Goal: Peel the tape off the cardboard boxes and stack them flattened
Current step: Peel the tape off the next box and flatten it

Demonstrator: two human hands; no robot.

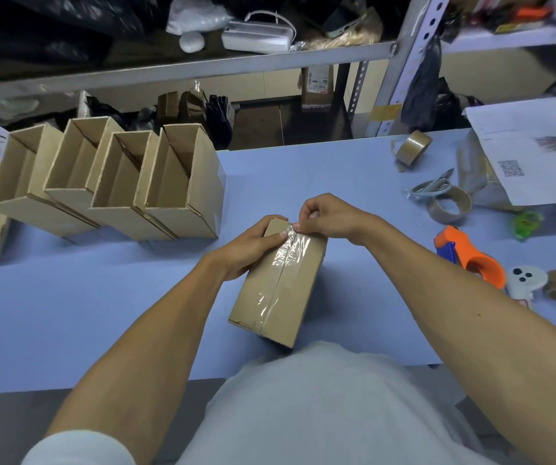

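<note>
**Sealed carton held at its far end, tape end pinched**

Item 1. Person's torso in a pale shirt, at the near edge of the blue table (68,297); both bare forearms reach forward over it.

Item 2. Cardboard box (278,286), closed, lying long-ways on the table, its near end toward the person. A strip of clear tape (283,263) runs along the top seam, wrinkled and glossy toward the far end.

Item 3. Left hand (253,245), fingers curled round the far left corner of the box, thumb lying on the top face just beside the tape. It holds the box.

Item 4. Right hand (328,216), at the far end of the box, just right of the left thumb. Thumb and forefinger are closed together on the far end of the tape; the other fingers are curled. Whether the tape has lifted from the cardboard cannot be told.

Item 5. Right of the grip, well apart: an orange and blue tape dispenser (471,260); beyond it a brown empty tape core (449,204) with scissors (434,186) lying at its far side; farther still, a roll of brown tape (412,146) and printed paper sheets (521,149).

Item 6. Left of the grip and farther off: four open boxes (109,182) standing in a row, touching side to side, openings upward.

Item 7. Beyond the table: metal shelving (182,67) with dark bags and mixed goods.
</note>
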